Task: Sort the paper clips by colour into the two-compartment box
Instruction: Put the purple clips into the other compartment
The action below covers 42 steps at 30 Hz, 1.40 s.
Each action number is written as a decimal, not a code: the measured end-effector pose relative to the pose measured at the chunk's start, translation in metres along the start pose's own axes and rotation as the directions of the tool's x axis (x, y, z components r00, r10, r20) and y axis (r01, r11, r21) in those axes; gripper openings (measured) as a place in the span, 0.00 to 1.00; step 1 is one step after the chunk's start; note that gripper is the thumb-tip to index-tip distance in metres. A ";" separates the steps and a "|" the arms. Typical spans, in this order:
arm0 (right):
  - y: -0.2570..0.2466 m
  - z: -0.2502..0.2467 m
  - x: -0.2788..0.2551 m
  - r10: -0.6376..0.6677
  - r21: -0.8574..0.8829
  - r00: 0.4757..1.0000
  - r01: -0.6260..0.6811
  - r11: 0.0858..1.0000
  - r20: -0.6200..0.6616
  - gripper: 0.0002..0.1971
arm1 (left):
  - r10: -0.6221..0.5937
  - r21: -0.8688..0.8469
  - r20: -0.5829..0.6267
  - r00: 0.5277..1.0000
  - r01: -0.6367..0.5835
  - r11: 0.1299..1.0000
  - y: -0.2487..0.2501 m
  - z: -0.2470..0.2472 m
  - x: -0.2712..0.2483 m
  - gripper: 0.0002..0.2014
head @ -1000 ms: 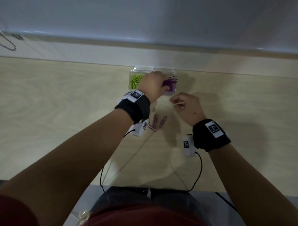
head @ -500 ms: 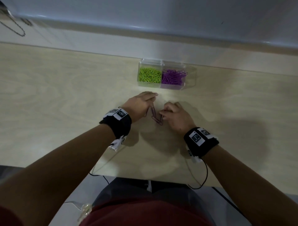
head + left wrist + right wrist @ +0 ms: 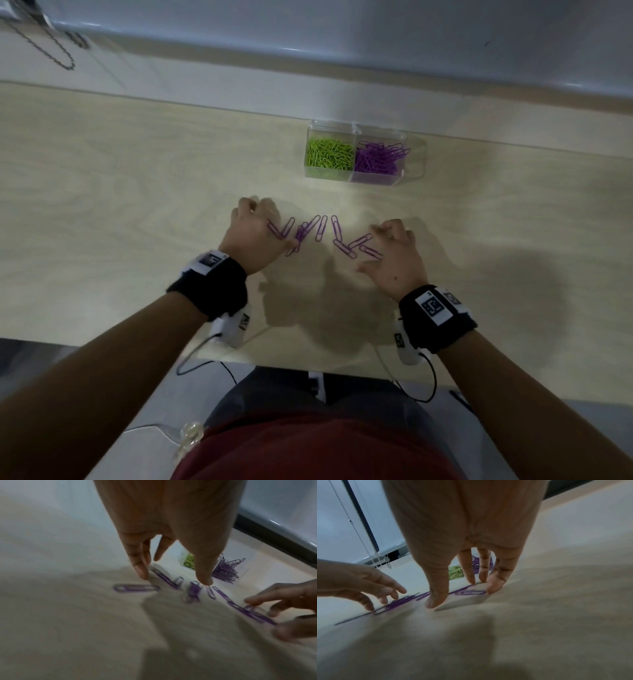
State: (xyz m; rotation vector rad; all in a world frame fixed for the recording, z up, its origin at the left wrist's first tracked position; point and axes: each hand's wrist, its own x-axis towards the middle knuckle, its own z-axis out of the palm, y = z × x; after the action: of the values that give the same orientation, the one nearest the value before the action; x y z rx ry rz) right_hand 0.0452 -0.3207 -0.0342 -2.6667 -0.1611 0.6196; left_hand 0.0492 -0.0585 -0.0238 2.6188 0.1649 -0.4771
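Note:
A clear two-compartment box (image 3: 412, 161) stands at the back of the table, with green clips (image 3: 329, 154) in its left half and purple clips (image 3: 378, 158) in its right half. Several loose purple clips (image 3: 320, 229) lie in a zigzag row on the table in front of it. My left hand (image 3: 270, 226) is at the row's left end, its fingertips (image 3: 141, 573) down on the table beside the clips (image 3: 136, 588). At the right end my right hand (image 3: 371, 248) is spread, fingertips (image 3: 493, 589) touching a clip (image 3: 471, 592). Neither hand holds a clip.
A bead chain (image 3: 51, 51) hangs at the far left by the window frame. A pale ledge (image 3: 205, 92) runs behind the table. The table's front edge (image 3: 308, 364) is close to my body, with wrist-camera cables (image 3: 202, 356) hanging over it.
My left hand came back from the box's purple side to the table. Both hands then moved apart from the middle, and the loose purple clips now lie spread in a row.

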 end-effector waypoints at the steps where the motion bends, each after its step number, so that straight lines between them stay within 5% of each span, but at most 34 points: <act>1: -0.004 0.004 0.000 0.008 0.019 1.000 -0.008 1.000 -0.006 0.36 | -0.073 -0.014 -0.007 0.997 0.073 0.997 0.008 0.006 -0.003 0.36; 4: -0.021 0.019 0.001 0.053 0.045 0.998 -0.051 0.998 -0.044 0.32 | -0.132 -0.050 -0.001 0.991 0.132 0.990 0.030 0.030 -0.009 0.37; 10: -0.046 0.035 0.003 0.046 0.098 0.993 -0.035 0.995 -0.109 0.09 | -0.013 -0.060 -0.022 1.000 0.012 0.998 0.047 0.042 -0.004 0.18; 16: -0.050 0.029 0.001 -0.013 -0.055 1.000 0.012 0.998 -0.026 0.16 | 0.057 -0.049 -0.010 0.998 -0.057 0.997 0.056 0.038 -0.001 0.13; 22: -0.054 0.023 0.003 0.023 -0.175 0.999 -0.014 0.984 0.050 0.20 | 0.014 0.258 0.112 0.994 -0.042 0.965 0.068 0.044 0.006 0.12; 29: -0.041 0.032 0.008 -0.065 -0.051 0.998 0.065 0.997 0.001 0.11 | -0.018 0.344 0.142 0.990 -0.032 0.939 0.071 0.039 0.006 0.13; 35: -0.032 0.030 0.009 -0.229 0.081 0.973 0.231 0.970 -0.035 0.05 | 0.083 0.336 0.154 0.985 -0.131 0.933 0.069 0.035 0.004 0.14; 39: -0.024 0.015 0.014 -0.226 0.196 0.974 0.227 0.954 -0.023 0.04 | 0.070 0.124 0.098 0.993 -0.082 0.989 0.067 0.026 0.009 0.11; 42: -0.017 -0.016 0.024 -0.082 0.315 0.976 0.144 0.938 -0.202 0.01 | 0.021 -0.219 -0.043 0.999 -0.030 0.975 0.079 0.012 0.018 0.03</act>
State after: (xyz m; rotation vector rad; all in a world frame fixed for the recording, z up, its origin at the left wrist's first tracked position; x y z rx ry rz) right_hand 0.0731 -0.3059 -0.0234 -2.3556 -0.1440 0.3243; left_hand 0.0778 -0.1328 -0.0065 2.4122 0.1861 -0.3738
